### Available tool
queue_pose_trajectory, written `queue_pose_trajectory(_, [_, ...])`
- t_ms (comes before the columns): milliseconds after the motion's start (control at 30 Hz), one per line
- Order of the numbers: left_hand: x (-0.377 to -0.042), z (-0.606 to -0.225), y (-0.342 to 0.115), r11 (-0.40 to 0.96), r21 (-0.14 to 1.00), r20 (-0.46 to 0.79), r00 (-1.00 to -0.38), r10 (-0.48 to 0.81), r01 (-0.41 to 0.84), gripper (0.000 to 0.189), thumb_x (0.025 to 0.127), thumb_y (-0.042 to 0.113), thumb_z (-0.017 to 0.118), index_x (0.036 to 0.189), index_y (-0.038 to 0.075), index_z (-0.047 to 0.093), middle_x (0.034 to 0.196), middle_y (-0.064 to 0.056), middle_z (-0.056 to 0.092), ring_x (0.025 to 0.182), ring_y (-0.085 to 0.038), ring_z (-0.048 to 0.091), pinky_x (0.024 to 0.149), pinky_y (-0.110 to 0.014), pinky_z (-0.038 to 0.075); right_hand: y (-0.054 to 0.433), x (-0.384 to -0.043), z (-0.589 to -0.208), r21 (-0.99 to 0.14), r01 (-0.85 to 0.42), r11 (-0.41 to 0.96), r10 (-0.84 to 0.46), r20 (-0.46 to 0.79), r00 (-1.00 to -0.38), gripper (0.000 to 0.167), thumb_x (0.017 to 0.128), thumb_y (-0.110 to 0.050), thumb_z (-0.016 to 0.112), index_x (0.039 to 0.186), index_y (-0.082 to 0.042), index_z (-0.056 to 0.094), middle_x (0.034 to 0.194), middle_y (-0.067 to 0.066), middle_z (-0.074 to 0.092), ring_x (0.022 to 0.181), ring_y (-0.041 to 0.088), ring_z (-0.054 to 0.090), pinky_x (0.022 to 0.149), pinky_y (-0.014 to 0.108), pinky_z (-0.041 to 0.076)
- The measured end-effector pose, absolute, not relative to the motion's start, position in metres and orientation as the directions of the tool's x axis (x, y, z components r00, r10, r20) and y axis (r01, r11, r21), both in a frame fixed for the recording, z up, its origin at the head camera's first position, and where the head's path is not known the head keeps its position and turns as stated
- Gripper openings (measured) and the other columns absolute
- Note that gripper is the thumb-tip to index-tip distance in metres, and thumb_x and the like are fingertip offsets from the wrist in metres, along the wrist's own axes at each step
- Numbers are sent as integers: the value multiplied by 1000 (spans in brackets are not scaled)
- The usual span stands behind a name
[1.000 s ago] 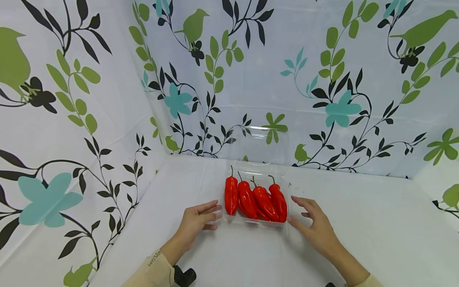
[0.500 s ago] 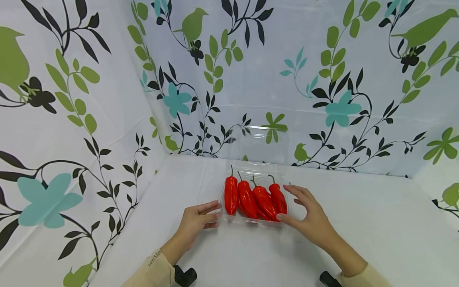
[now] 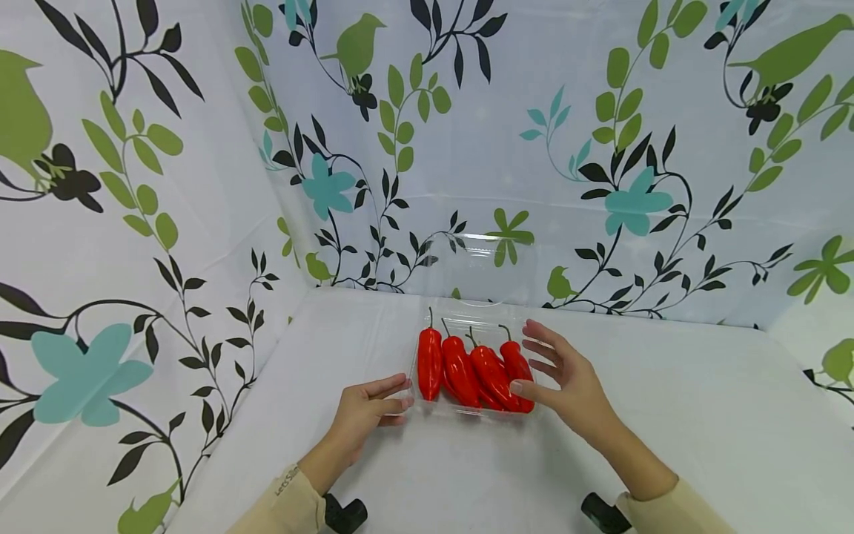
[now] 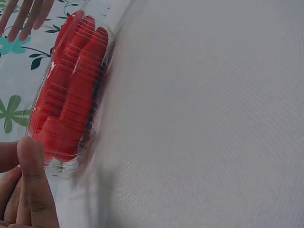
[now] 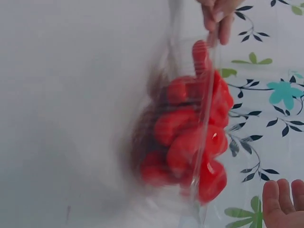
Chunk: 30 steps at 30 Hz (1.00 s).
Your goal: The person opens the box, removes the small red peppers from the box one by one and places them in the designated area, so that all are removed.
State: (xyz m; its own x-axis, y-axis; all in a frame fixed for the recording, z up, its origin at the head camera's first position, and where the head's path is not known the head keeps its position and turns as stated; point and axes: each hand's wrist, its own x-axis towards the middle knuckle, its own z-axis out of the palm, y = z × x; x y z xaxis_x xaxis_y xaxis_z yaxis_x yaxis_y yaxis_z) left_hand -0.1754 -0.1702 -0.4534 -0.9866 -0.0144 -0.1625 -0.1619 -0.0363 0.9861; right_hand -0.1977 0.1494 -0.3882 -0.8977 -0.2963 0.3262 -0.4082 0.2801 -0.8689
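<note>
Several glossy red chili peppers [image 3: 459,371] lie side by side in a clear plastic clamshell box [image 3: 460,412], stems pointing away from me. Its transparent lid [image 3: 480,274] stands raised at the back. At the box's left side, my left hand [image 3: 367,411] pinches the rim between thumb and fingers, which the right wrist view also shows. My right hand [image 3: 577,389] hovers at the right side with fingers spread and holds nothing; its thumb overlaps the rightmost pepper [image 3: 515,363] in the head view. Through the ribbed wall, the left wrist view shows the peppers [image 4: 71,90].
A white cloth covers the table [image 3: 667,415]. Behind it and on the left hangs a pale curtain [image 3: 480,148] printed with birds, leaves and flowers. Dark wrist devices [image 3: 343,513] sit below both sleeves.
My right hand has moved from beside the box's right edge up and leftward over the rightmost pepper. The left hand, box and peppers have stayed in place.
</note>
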Motion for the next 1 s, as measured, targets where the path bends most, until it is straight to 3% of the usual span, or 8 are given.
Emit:
queue_pose_trajectory(233, [-175, -454, -170, -34, 983, -182, -983, -25, -182, 45, 88, 5, 74, 132, -1, 65, 127, -17, 67, 99, -19, 72, 73, -34, 60, 139, -202, -379, -982, -181, 53, -253, 162, -954, 84, 91, -13, 76, 160, -19, 29, 152, 8, 43, 139, 40, 43, 94, 34, 53])
queue_pose_trajectory(467, [-174, -453, -170, -31, 980, -199, -980, -19, -198, 45, 89, 6, 73, 133, -1, 65, 127, -16, 68, 98, -20, 72, 71, -32, 58, 126, -205, -379, -997, -23, -77, -225, 40, -974, 81, 95, -15, 70, 161, -19, 23, 154, 9, 40, 139, 34, 45, 105, 52, 42])
queue_pose_trajectory(667, [-173, -453, -171, -36, 980, -196, -980, -13, -196, 45, 89, 4, 73, 133, -2, 64, 126, -16, 68, 98, -19, 72, 70, -30, 58, 115, -207, -383, -977, 100, -186, -225, -57, -973, 79, 97, -14, 68, 161, -17, 21, 155, 11, 38, 139, 34, 43, 106, 49, 41])
queue_pose_trajectory(1000, [-170, -454, -171, -50, 981, -188, -982, -3, -188, 45, 89, 2, 71, 133, -3, 64, 126, -16, 68, 95, -19, 73, 68, -29, 58, 98, -202, -396, -975, 201, -90, -221, -177, -959, 76, 95, -28, 72, 158, -18, 29, 153, 13, 41, 137, 33, 43, 105, 48, 45])
